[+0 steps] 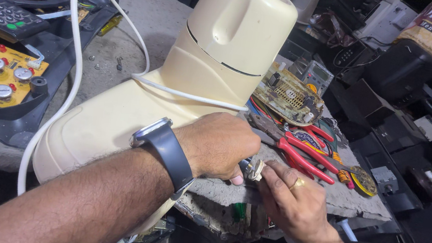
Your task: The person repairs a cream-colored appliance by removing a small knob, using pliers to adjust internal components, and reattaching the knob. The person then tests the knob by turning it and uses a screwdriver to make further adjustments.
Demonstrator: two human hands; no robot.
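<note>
Left hand (pixel 218 146) and right hand (pixel 289 199) pinch small plug (pixel 255 168) between them.

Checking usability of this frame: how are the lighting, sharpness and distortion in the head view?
Head view: even, soft daylight, no hard glare; the cream appliance is bright but not blown out. The left hand, right hand and the plug between them are sharp. Shelves at upper right fall dark and lose detail. Wide-angle stretch shows at the edges, notably on the left forearm.
</note>
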